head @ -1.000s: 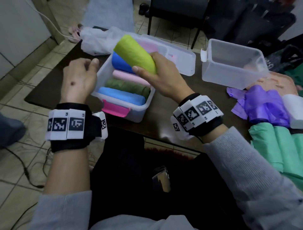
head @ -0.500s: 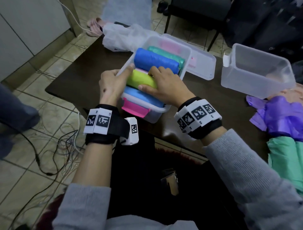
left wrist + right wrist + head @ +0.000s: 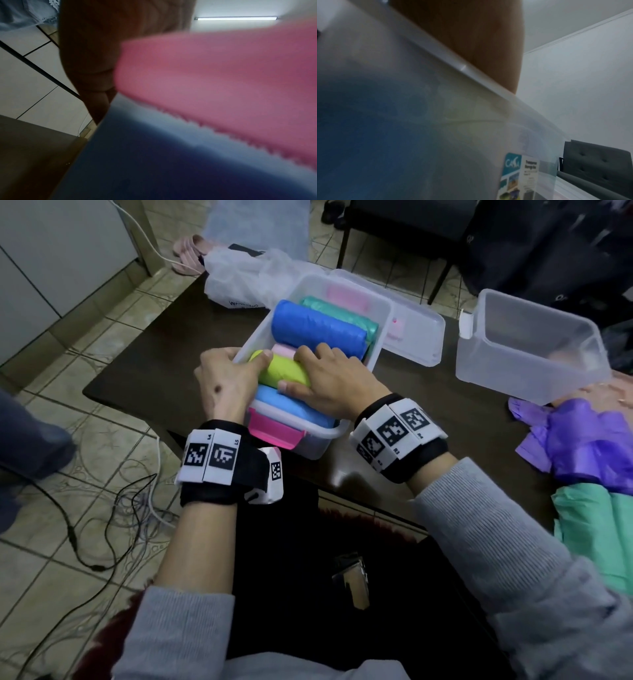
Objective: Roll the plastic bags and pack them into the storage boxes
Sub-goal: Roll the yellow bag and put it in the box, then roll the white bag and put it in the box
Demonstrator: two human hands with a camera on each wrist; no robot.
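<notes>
Head view: clear storage box [image 3: 376, 313] sits on a dark table [image 3: 164, 344], lid off and lying just beyond it. A pink latch [image 3: 274, 433] hangs on the box's near end; the left wrist view shows the same latch [image 3: 214, 88] as a pink blur against the box wall.

Box holds several rolled bags side by side:
- light blue roll [image 3: 284, 405] at the near end
- yellow-green roll [image 3: 284, 371] next, sitting high on top of the others
- pale pink roll [image 3: 284, 349], only a sliver showing
- big blue roll [image 3: 318, 328]
- teal roll [image 3: 342, 313] at the far end

Right hand [image 3: 335, 386] lies over the yellow-green roll, fingers curled over its far side, thumb against its near side. Left hand [image 3: 226, 381] is at the box's left rim; its thumb presses on the roll's left end, the other fingers are curled down outside the box wall, and whether they grip the wall I cannot tell.

Right wrist view: only the box wall [image 3: 436, 108], blue showing through it, and a printed label.

A 2nd box [image 3: 527, 347] stands to the right, tilted. Loose purple bags [image 3: 589, 440] and a green bag [image 3: 596, 529] lie at the table's right edge, a white bag [image 3: 246, 278] at the far side.
</notes>
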